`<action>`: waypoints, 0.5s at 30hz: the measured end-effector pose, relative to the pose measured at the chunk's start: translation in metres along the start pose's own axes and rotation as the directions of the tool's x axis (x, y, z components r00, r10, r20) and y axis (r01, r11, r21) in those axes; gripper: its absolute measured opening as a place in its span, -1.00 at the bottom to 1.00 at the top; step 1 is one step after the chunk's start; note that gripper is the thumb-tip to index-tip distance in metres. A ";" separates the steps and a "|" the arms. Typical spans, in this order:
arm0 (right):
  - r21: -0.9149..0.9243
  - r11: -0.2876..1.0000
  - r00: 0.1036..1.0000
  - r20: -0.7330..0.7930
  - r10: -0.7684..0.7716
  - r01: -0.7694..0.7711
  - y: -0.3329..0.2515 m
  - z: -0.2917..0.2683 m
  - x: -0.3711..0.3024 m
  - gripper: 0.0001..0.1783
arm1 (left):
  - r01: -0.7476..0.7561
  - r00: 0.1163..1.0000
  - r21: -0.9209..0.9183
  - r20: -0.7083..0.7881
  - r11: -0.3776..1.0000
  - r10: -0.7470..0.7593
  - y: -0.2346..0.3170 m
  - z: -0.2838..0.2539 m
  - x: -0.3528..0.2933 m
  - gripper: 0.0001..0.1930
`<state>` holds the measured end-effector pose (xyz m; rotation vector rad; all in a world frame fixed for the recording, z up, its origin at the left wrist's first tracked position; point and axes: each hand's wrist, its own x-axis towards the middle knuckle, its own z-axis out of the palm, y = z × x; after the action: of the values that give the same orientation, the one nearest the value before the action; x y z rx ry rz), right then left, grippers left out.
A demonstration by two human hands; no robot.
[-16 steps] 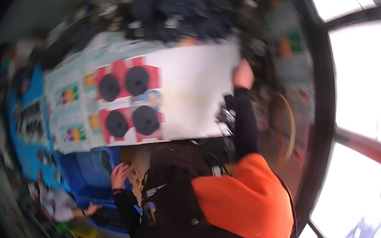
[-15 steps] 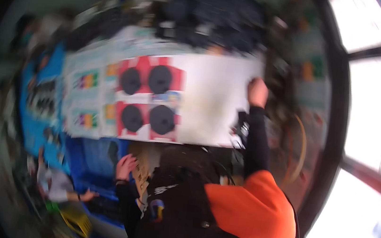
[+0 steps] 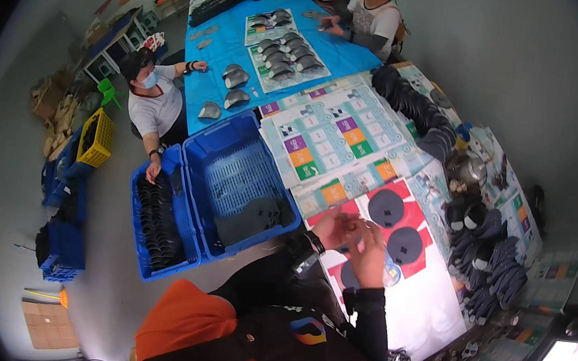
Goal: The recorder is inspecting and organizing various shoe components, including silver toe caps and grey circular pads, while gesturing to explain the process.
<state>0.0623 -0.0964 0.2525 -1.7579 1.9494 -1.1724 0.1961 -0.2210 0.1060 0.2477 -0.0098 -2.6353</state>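
My left hand (image 3: 332,229) and my right hand (image 3: 368,257) meet above a red sheet (image 3: 419,222) on the table. Their fingers are bent toward each other in a pinch; whatever they hold, if anything, is too small or hidden to make out. Dark grey round discs with small black squares at the middle lie on the sheet: one beyond my hands (image 3: 386,207), another right of them (image 3: 405,246), and a third partly covered (image 3: 349,276). A wide dark band with a boxy device is on my left wrist.
Left of the table stand a blue crate (image 3: 191,150) with some dark discs and another blue crate (image 3: 135,198) with stacked dark curved pieces, where a co-worker (image 3: 158,99) reaches in. Dark curved pieces (image 3: 486,277) pile up at right. Further co-workers sit around a blue-covered table (image 3: 203,87).
The view has swung left and sharpened. My right hand has left the white table's right end, and my left hand has come up from beside the crate; both now meet over the red sheet.
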 end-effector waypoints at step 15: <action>-0.136 0.795 0.764 -0.409 0.499 -0.592 0.009 0.011 -0.026 -0.86 | -0.684 0.642 0.217 -0.275 0.697 0.716 0.486 0.019 0.061 -0.84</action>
<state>0.0689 -0.0774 0.2312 -0.9524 2.6870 -1.0958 0.3695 -0.6782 0.1387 0.5995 -0.0957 -1.7754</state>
